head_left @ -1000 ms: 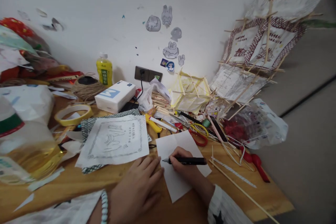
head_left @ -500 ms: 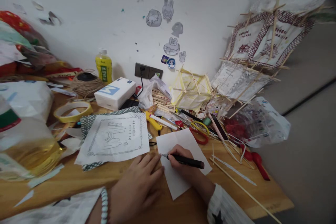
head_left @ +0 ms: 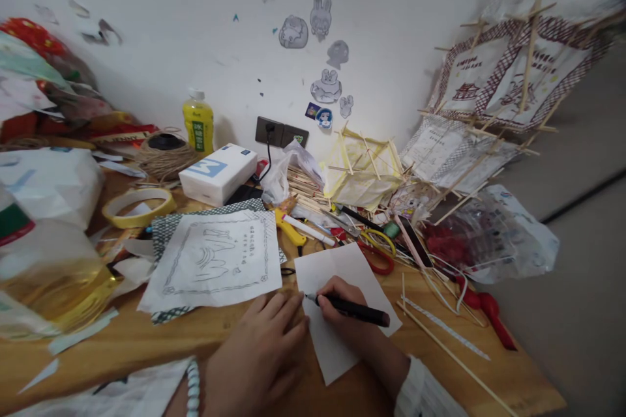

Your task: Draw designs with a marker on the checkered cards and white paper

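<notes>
A black marker pen point(head_left: 355, 311) is gripped in my right hand point(head_left: 352, 319), its tip at the left edge of a white sheet of paper point(head_left: 332, 358). My left hand point(head_left: 259, 352) lies flat on the table with fingers stretched out, its fingertips at that same left edge of the sheet. Left of the sheet, a paper with a line drawing and a border point(head_left: 210, 260) rests on dark patterned paper point(head_left: 163, 234). Any mark under the pen tip is too small to make out.
Behind the sheet lie scissors point(head_left: 379, 241), a yellow-handled tool point(head_left: 289, 228) and a phone point(head_left: 415, 242). Thin sticks point(head_left: 454, 355) are on the right, below a stick-and-paper lantern frame point(head_left: 364, 166). A tape roll point(head_left: 139, 207), white box point(head_left: 218, 172) and large bottle point(head_left: 44, 273) stand left.
The view has shifted slightly, so most things sit a little further right or lower. Both hands keep nearly the same pose, with the pen tip still at the sheet's left edge.
</notes>
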A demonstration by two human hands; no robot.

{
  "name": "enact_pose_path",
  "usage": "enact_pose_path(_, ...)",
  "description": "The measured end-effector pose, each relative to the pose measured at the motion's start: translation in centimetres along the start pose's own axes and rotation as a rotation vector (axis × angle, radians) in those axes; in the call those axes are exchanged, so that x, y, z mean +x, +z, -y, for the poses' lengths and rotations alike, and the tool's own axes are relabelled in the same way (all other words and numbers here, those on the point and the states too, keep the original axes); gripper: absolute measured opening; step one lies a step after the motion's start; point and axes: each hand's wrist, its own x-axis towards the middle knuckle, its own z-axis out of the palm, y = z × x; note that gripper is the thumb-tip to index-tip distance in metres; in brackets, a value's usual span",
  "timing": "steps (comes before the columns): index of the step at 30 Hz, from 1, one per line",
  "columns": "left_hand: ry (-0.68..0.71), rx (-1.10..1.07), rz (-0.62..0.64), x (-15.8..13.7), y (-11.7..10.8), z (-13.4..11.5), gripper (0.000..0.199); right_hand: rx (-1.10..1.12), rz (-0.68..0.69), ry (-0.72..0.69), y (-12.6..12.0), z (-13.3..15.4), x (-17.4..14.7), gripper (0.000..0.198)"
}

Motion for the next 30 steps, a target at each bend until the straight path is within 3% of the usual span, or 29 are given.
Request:
enact_pose_path(5, 0.005, 0.014, 0.009, -0.03, -0.03, -0.03, 0.044, -0.007, -0.026, 0.045, -0.13, 0.41, -0.10, 0.012)
enact_pose_path(30, 0.090, 0.040, -0.018, -0.18, 0.26, 0.25, 0.041, 0.015, 0.025, 0.003, -0.46, 0.67, -0.50, 0.017)
